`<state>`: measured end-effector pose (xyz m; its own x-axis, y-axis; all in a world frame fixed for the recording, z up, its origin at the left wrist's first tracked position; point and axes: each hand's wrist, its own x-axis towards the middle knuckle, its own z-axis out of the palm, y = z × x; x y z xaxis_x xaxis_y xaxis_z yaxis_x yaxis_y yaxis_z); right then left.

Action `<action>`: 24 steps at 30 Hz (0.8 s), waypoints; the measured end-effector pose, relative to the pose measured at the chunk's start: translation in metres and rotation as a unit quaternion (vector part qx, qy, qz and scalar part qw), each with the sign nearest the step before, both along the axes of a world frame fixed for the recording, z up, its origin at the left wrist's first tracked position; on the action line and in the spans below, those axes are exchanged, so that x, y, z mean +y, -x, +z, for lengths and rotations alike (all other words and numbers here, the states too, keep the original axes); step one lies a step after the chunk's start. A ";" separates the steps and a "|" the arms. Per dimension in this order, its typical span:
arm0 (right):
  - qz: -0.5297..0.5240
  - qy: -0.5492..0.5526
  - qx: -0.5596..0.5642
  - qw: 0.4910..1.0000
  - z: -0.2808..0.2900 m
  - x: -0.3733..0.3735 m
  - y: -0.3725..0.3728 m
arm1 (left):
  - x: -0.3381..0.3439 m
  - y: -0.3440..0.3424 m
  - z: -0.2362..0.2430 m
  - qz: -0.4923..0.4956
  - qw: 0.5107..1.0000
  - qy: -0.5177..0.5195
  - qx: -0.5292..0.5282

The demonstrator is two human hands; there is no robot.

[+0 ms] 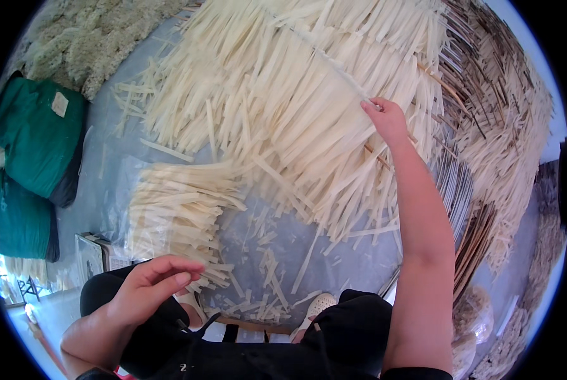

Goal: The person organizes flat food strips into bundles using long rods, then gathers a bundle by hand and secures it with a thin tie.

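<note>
My right hand (385,119) reaches far forward, thumb and fingers pinched on the end of a thin pale rod (324,56). The rod runs up and leftward across a broad layer of cream-coloured flat strips (283,107), and a row of strips hangs from it toward me. My left hand (154,285) hovers over my left knee. Its fingers are loosely bent, with nothing seen between them and the thumb. Just beyond it lies a stacked bundle of similar cream strips (176,199), partly under clear plastic.
Two green bundles (40,136) stand at the left. A shaggy beige heap (100,41) fills the far left. To the right are brown sticks (476,244), grey rods (454,183) and a stick-and-strip pile (505,133). Short scraps (271,272) litter the grey floor between my feet.
</note>
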<state>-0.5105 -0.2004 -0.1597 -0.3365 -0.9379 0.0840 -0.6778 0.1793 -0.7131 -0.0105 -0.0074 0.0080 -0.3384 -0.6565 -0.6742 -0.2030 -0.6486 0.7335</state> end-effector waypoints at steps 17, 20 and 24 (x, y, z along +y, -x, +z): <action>-0.079 0.035 -0.060 0.994 0.084 0.394 -0.018 | -0.030 0.009 0.014 -0.126 0.848 0.498 -0.131; -0.096 0.025 -0.052 0.994 0.090 0.453 -0.006 | -0.081 0.045 0.019 -0.075 0.741 0.646 -0.167; -0.111 -0.048 -0.015 0.993 0.054 0.528 0.017 | -0.119 0.083 -0.041 -0.169 0.772 0.571 -0.222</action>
<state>-0.5276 0.3278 -0.1061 -0.5371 -0.8434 -0.0158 -0.5930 0.3909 -0.7040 -0.0930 -0.1266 -0.0334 -0.5220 -0.8335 0.1810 -0.6148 0.5148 0.5976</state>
